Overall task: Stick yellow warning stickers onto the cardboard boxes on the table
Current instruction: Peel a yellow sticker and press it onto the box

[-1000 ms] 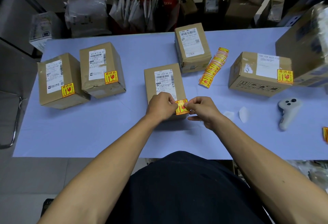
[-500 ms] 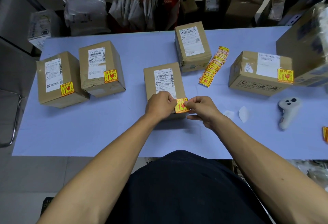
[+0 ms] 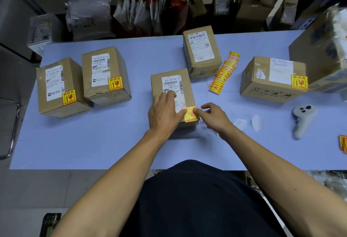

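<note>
A small cardboard box (image 3: pixel 169 81) with a white shipping label stands at the table's middle. On its near right corner lies a yellow warning sticker (image 3: pixel 191 115). My left hand (image 3: pixel 165 111) lies flat on the box top, thumb touching the sticker's left edge. My right hand (image 3: pixel 213 116) presses the sticker's right edge with the forefinger. A fanned strip of yellow stickers (image 3: pixel 223 73) lies right of the box. Two boxes at the left (image 3: pixel 58 86) (image 3: pixel 105 73) and one at the right (image 3: pixel 270 81) carry stickers. A box behind (image 3: pixel 201 51) shows none.
A large box (image 3: pixel 326 49) stands at the far right edge. A white handheld controller (image 3: pixel 302 120) and two scraps of white backing paper (image 3: pixel 247 124) lie right of my hands. More stickers (image 3: pixel 343 143) peek in at the right edge. Parcels crowd the shelf behind the table.
My left hand has spread flat over the box top instead of pinching the sticker. My right forefinger has come onto the sticker's right edge. The sticker now lies down on the box.
</note>
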`<state>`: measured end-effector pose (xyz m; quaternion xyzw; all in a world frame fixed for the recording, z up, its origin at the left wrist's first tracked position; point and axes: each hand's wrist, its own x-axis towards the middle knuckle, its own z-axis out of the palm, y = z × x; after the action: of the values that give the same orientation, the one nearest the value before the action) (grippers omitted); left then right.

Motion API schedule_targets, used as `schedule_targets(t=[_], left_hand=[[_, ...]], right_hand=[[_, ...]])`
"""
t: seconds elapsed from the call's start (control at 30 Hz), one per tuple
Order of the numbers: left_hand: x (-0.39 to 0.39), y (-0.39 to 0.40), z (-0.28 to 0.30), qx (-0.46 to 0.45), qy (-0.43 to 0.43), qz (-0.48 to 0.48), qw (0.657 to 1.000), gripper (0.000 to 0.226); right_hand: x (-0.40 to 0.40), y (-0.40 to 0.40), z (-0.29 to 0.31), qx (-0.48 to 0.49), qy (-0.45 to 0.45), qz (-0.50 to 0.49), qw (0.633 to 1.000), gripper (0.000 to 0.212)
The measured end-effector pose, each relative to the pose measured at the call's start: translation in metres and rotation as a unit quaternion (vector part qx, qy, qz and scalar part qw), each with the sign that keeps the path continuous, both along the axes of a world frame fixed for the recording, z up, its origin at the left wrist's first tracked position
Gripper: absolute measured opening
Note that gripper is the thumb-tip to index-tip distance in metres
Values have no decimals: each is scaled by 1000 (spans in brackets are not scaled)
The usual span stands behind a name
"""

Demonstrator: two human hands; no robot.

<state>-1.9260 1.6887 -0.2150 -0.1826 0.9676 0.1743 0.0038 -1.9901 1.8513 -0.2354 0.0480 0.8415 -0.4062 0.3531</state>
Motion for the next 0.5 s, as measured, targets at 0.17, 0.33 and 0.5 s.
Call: schedule_targets(t=[0.17, 0.33, 0.5], left_hand=[[16, -14, -14, 24, -67, -31, 997, 68], [23, -17, -26, 75, -104, -23, 991, 74], [25, -19, -31, 120, -82, -24, 989, 75]], right_hand=[[9, -30, -4, -31, 25, 20, 999, 65], [28, -30, -11, -28, 81, 35, 996, 64], [27, -14, -17, -53, 23, 68, 996, 94]])
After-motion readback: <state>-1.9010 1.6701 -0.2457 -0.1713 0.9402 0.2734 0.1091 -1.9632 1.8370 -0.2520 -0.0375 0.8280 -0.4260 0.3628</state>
